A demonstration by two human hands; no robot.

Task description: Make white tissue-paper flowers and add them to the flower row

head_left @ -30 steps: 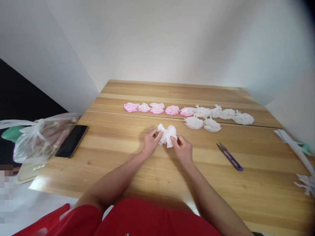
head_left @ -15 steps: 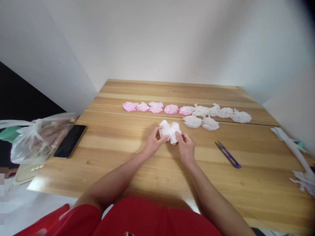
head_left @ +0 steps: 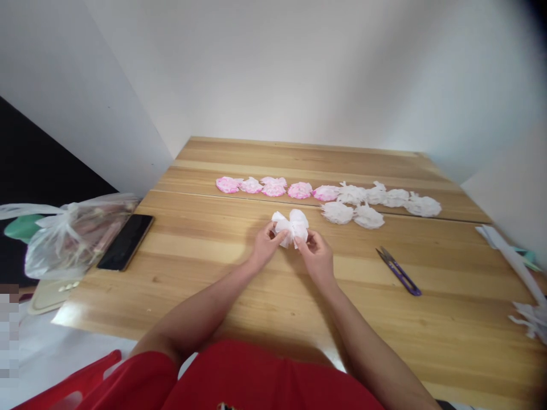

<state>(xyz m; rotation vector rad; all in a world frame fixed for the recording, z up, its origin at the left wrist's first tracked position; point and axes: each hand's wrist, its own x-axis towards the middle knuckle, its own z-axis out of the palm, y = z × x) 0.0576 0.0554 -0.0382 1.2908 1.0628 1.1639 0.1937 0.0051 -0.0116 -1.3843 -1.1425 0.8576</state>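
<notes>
A white tissue-paper flower [head_left: 292, 225], its thin layers fanned out to both sides of a narrow middle, is held above the wooden table [head_left: 239, 296]. My left hand [head_left: 265, 241] grips its left side, with the thumb on the near face. Closed on the right side of the flower is my right hand [head_left: 317, 254], its thumb near the middle. Some fingertips are hidden behind the paper. Beyond my hands lie several pink-tinged paper flowers [head_left: 273, 186] in a row, continuing rightward into several white paper flowers [head_left: 370, 216].
Purple-handled thread snips [head_left: 399, 272] lie right of my hands, blades pointing away. A black phone [head_left: 126, 242] rests at the table's left edge beside a tied plastic bag [head_left: 57, 242]. White paper strips [head_left: 510, 256] lie along the right edge. A wall [head_left: 299, 74] stands behind the table.
My right hand has shifted slightly left along the flower, and the paper layers have spread and turned a little. The whole view has moved slightly; the other things lie as before.
</notes>
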